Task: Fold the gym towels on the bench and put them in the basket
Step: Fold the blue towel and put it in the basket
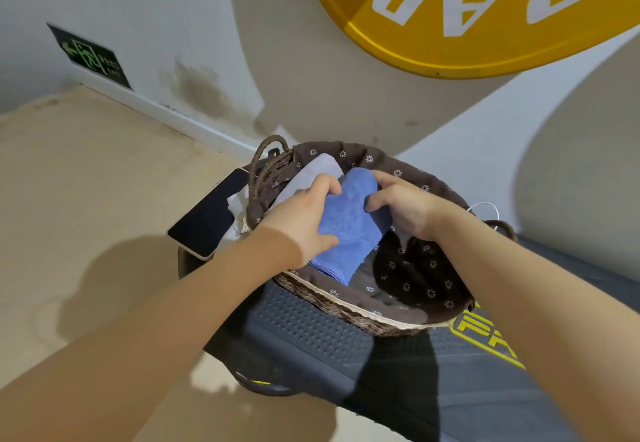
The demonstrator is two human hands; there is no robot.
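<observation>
Resting inside the round woven basket (346,313) with its dark flowered liner, the folded blue terry towel (349,219) is gripped by the left hand (304,219) and right hand (401,206). The basket sits on a dark padded bench (311,337), with a black phone (211,213) beside it.

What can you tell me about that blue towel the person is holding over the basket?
The blue towel looks like soft, fuzzy microfibre, folded into a thick pad with stitched edges. It tilts down into the wicker basket, beside a pale towel. The left hand and right hand grip its two sides.
</observation>
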